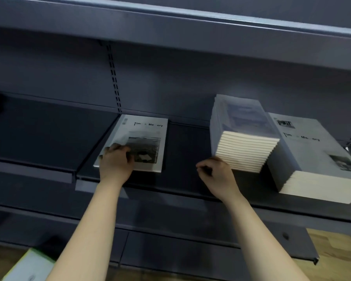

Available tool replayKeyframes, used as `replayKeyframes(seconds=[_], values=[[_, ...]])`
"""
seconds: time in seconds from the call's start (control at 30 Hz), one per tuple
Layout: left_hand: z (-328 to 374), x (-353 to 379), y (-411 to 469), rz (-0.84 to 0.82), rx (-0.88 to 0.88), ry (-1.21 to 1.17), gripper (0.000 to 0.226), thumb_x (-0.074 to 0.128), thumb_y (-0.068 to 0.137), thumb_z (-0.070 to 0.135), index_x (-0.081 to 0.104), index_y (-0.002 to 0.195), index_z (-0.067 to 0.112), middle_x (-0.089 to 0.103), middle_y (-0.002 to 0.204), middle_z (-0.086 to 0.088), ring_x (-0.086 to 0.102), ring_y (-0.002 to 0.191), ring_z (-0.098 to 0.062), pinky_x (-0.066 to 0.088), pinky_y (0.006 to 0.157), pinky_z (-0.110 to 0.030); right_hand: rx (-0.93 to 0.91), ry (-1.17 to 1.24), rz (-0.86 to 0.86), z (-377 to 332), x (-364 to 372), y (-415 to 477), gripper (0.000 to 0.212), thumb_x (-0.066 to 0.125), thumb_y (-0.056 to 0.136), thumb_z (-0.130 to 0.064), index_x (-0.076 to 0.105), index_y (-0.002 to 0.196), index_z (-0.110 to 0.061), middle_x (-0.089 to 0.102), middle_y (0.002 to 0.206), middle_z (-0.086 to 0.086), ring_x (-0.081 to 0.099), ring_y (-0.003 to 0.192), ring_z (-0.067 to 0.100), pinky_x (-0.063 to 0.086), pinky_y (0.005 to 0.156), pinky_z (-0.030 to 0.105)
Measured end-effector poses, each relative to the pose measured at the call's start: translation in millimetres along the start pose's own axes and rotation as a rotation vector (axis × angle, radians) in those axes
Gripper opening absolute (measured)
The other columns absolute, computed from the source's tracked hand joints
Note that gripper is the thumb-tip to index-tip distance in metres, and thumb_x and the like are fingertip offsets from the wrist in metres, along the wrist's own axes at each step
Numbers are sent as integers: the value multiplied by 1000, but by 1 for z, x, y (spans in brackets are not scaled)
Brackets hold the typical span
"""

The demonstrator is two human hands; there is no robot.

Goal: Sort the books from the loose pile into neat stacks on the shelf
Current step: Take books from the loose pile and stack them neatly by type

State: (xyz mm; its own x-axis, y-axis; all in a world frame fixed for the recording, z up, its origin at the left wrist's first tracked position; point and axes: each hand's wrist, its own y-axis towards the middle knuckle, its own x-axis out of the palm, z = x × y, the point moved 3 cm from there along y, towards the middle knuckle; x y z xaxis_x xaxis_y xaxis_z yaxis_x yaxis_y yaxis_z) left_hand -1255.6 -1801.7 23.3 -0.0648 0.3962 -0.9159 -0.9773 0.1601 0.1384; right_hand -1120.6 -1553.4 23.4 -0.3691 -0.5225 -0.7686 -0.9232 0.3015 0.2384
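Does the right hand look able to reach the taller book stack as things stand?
Likely yes: the right hand sits at the near corner of the taller book stack, unobstructed.

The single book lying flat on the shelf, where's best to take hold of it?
Probably its near right corner, coming from the front: the book lies flat, cover up, so only edges offer purchase, and the left hand holds the near left corner. The right hand is free beside it.
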Motion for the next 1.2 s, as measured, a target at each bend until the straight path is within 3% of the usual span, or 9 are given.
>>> replayKeyframes(seconds=[0.1,0.23,0.43,0.57,0.73,0.83,0.97,1.1,1.2], values=[[-11,-4,6,5,-85,62,37,50,92,42,58,121,21,45,135,-10,36,122,-35,31,98,-48,4,-41,27,0,8,3,14,64,85,-17,74,95,-23,61,93,-9,56,94,10,33,74,6],[-19,-5,15,-39,-195,74,65,56,82,61,52,129,16,42,135,-16,36,122,-41,33,97,-52,1,-100,69,1,14,3,14,67,83,-14,74,92,-22,59,91,-10,53,100,15,31,80,17],[-21,-13,27,-88,-268,-5,90,74,64,63,48,131,8,48,134,-20,40,122,-42,42,96,-48,21,-111,111,2,16,1,13,69,82,-13,74,92,-20,55,93,-11,50,103,15,30,81,18],[-16,-13,28,-155,-263,-225,79,79,68,48,50,126,3,57,125,-16,54,113,-35,48,82,-38,19,-104,110,1,15,1,14,68,82,-13,74,92,-20,59,96,-7,50,104,15,31,82,18],[-9,-21,20,38,-181,-431,38,45,99,26,39,131,7,58,115,-15,55,95,-31,41,73,-37,4,-97,67,3,13,0,15,65,85,-14,73,96,-21,56,97,-9,48,104,12,28,81,10],[-10,-22,7,157,-129,-632,28,46,100,23,47,126,12,55,105,-1,51,90,-17,39,75,-30,-3,-31,54,5,10,-1,14,65,86,-17,72,96,-25,59,96,-10,51,101,9,31,82,5],[-4,-25,-13,317,-83,-942,17,51,97,20,54,114,20,61,95,9,56,83,-6,43,69,-21,28,161,54,0,-2,-3,16,65,88,-27,69,103,-25,66,93,-11,59,88,2,48,79,20],[22,-35,-27,359,10,-1183,15,51,97,12,54,104,25,58,79,14,53,70,3,42,70,-18,45,424,29,-12,-27,-11,27,60,91,-34,62,116,-23,64,91,-16,57,83,-11,43,74,6],[53,-39,-40,338,110,-1253,16,50,97,8,53,104,23,62,77,15,54,71,1,44,69,-15,-9,521,42,-14,-49,-16,34,47,95,-42,60,119,-23,66,104,-16,59,96,-9,47,84,17]])
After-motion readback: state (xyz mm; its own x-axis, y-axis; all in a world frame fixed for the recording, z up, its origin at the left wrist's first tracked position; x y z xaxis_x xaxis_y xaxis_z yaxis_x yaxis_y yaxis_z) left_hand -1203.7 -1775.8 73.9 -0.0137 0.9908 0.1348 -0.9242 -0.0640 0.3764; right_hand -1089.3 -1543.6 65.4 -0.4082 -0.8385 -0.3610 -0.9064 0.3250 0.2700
